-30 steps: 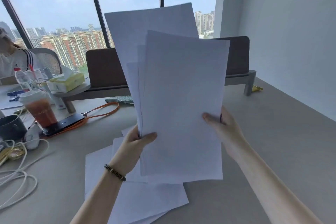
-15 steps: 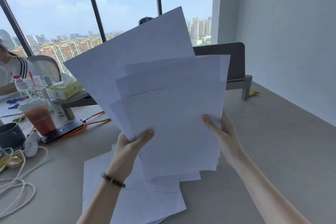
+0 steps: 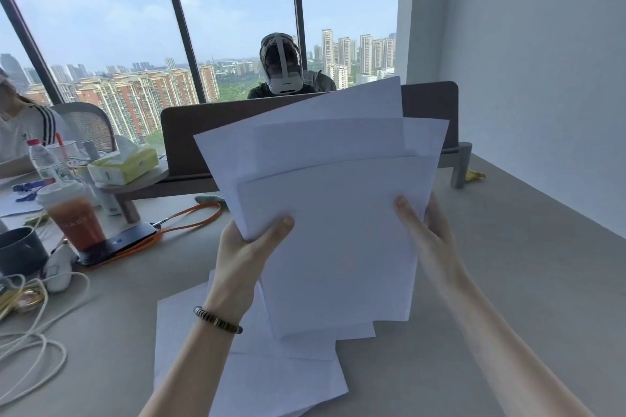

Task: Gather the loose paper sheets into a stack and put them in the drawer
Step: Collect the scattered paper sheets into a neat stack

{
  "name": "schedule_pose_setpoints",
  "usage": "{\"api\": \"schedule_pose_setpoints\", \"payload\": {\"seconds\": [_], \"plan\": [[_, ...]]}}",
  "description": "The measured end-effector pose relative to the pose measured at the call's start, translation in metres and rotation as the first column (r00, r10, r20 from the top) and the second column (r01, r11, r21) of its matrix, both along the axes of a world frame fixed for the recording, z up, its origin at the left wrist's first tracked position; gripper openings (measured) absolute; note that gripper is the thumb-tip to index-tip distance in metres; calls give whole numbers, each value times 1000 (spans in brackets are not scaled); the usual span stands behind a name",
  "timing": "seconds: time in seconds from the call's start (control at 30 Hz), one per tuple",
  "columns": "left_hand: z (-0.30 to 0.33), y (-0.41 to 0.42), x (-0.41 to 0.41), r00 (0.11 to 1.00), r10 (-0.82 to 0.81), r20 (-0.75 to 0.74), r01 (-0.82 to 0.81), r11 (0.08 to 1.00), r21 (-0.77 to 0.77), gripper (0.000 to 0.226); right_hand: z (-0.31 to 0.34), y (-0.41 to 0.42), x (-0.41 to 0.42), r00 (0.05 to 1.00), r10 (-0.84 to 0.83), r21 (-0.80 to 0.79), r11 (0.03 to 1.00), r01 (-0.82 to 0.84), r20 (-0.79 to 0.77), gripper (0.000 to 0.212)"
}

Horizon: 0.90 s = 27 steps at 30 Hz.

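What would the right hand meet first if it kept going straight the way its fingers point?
The right hand points up and away, already against the held sheets. Past their edge, probably the brown desk divider, though depth is unclear.

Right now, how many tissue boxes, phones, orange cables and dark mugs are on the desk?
Tissue boxes: 1
Phones: 1
Orange cables: 1
Dark mugs: 1
Total: 4
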<state>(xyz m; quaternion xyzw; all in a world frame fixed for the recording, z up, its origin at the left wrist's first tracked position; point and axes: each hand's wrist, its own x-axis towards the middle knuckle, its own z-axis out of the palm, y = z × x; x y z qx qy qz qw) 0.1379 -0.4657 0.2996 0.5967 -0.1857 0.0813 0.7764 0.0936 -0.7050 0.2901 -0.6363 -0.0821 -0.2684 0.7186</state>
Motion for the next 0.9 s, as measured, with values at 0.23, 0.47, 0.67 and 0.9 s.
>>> {"api": "schedule_pose_setpoints", "payload": {"seconds": [0.23, 0.47, 0.67, 0.9], "plan": [[5, -5, 2, 1000, -8, 5, 7, 999, 39, 44, 3, 3, 0, 1000, 25, -11, 1000, -25, -1, 39], [7, -5, 10, 999, 44, 26, -45, 999, 31, 59, 9, 6, 4, 1000, 27, 33, 999, -27, 14, 39], [-22, -10, 8, 991, 86, -100, -80, 995, 63, 39, -10, 15, 10, 996, 55, 66, 997, -51, -70, 44], [-3, -9, 13, 995, 71, -71, -68, 997, 47, 19, 5, 19, 15, 999, 40, 103, 994, -40, 5, 48]]}}
